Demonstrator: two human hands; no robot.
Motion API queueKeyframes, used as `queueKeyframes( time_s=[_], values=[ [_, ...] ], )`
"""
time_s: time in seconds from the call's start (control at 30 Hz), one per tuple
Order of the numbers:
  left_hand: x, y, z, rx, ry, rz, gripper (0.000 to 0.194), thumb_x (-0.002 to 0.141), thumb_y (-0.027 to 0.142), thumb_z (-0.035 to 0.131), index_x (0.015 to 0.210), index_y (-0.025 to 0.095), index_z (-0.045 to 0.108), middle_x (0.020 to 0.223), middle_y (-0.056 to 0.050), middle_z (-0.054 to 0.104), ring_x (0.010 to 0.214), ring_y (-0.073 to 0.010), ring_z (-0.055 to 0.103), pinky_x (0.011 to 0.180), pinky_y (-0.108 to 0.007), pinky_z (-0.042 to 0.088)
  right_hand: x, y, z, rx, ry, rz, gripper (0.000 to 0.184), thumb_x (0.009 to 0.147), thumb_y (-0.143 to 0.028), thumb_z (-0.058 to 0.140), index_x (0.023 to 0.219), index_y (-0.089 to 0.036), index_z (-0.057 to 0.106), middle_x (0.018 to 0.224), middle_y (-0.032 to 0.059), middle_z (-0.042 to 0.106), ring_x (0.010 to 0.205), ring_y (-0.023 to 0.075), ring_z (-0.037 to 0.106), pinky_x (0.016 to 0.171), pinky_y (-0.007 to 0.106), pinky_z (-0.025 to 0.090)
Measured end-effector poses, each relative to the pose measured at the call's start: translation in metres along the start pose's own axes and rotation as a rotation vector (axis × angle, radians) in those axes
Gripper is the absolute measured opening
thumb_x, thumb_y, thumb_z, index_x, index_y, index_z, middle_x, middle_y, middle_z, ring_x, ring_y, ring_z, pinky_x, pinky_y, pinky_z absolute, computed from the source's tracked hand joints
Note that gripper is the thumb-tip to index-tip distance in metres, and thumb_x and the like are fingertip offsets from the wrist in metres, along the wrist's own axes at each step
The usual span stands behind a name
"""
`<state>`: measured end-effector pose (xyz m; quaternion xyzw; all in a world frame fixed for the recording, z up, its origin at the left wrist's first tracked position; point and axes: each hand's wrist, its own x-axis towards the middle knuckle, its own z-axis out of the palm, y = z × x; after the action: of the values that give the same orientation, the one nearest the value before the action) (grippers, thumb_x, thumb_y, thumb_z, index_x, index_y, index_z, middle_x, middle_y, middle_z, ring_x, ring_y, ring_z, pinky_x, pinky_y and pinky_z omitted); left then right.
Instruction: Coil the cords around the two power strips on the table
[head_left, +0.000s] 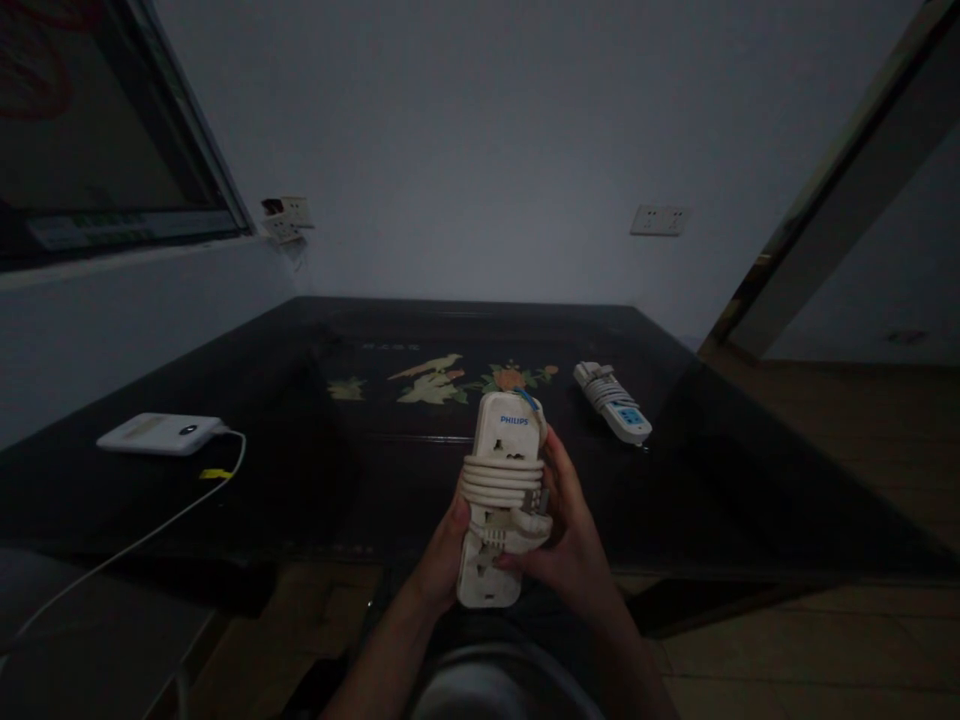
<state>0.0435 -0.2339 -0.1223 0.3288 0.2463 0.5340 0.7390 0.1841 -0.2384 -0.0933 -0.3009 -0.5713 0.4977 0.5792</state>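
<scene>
I hold a white Philips power strip (501,440) upright in front of me, its white cord (502,482) coiled around its middle. My left hand (441,555) grips the strip's lower left side from behind. My right hand (570,530) wraps the right side, thumb pressing near the plug (525,525) tucked under the coils. Both hands are closed on the strip, which hovers over the near edge of the dark table (315,470).
A second white power strip (613,402) with wound cord lies on the table at right. A white power bank (159,433) with a white cable (187,505) sits at left. Wall sockets (658,219) are on the far wall; a window (97,130) is at left.
</scene>
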Motion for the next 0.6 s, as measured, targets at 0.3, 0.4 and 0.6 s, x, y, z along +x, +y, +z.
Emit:
queueKeyframes(
  time_s=[0.3, 0.4, 0.6],
  values=[
    [0.0011, 0.0011, -0.0023, -0.045, 0.0, 0.042, 0.064, 0.07, 0.059, 0.068, 0.119, 0.018, 0.061, 0.111, -0.011, 0.069, 0.114, -0.0304, 0.058, 0.096, -0.039, 0.045, 0.0015, 0.0034, 0.0013, 0.066, 0.004, 0.026, 0.112, 0.054, -0.027, 0.088, 0.146, -0.031, 0.024, 0.147, 0.0099, 0.04, 0.133, 0.0292, 0.04, 0.105, 0.045, 0.041],
    [0.0009, 0.0014, -0.0032, -0.042, -0.003, 0.022, 0.066, 0.07, 0.06, 0.068, 0.121, 0.018, 0.06, 0.108, -0.011, 0.07, 0.113, -0.0302, 0.059, 0.095, -0.039, 0.046, 0.0009, 0.0043, 0.0013, 0.054, -0.005, 0.033, 0.11, 0.057, -0.026, 0.086, 0.147, -0.032, 0.023, 0.148, 0.0088, 0.038, 0.133, 0.0287, 0.04, 0.106, 0.045, 0.039],
    [0.0026, -0.0012, -0.0008, -0.099, -0.005, -0.035, 0.079, 0.065, 0.065, 0.069, 0.126, 0.017, 0.056, 0.111, -0.013, 0.069, 0.111, -0.0317, 0.06, 0.094, -0.041, 0.047, 0.0005, 0.0089, 0.0005, 0.012, -0.007, 0.032, 0.113, 0.059, -0.022, 0.085, 0.148, -0.035, 0.017, 0.157, 0.0036, 0.017, 0.142, 0.0263, 0.024, 0.11, 0.041, 0.034]
  ],
)
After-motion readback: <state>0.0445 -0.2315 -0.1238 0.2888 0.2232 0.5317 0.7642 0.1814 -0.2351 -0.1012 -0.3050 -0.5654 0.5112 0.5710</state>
